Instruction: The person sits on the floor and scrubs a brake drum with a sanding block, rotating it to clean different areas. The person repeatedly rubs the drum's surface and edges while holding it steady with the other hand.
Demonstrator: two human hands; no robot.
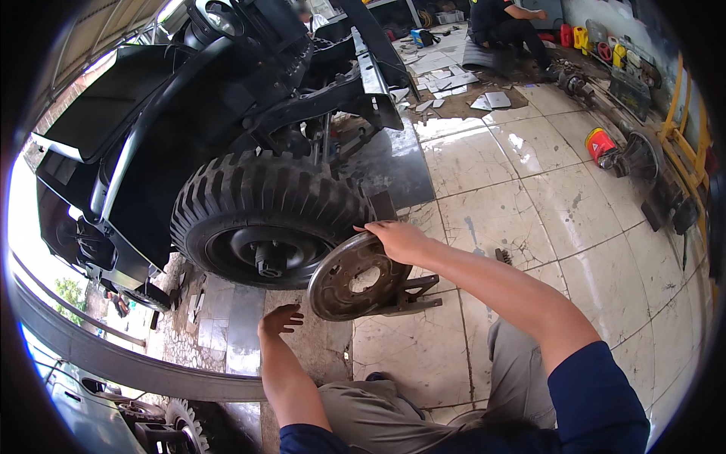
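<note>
A round, worn metal brake backing plate (333, 281) with a large centre hole and smaller holes stands tilted in front of me. My right hand (392, 240) grips its upper rim, thumb and fingers over the edge. To the lower left of the plate, my left hand (280, 321) is held apart from it, fingers stretched out and holding nothing. Just behind the plate is a black wheel with a chunky tyre (261, 185), fitted to a dark vehicle (174, 113). A dark metal stand (420, 293) shows partly behind the plate, its other side hidden.
A long curved metal beam (151, 367) crosses the left side. Broken tiles (454, 79) lie farther off, near a seated person (507, 30). Along the right are an axle (597, 98), a red can (600, 144) and a yellow frame (684, 136). Cracked floor tiles (522, 219) stretch between.
</note>
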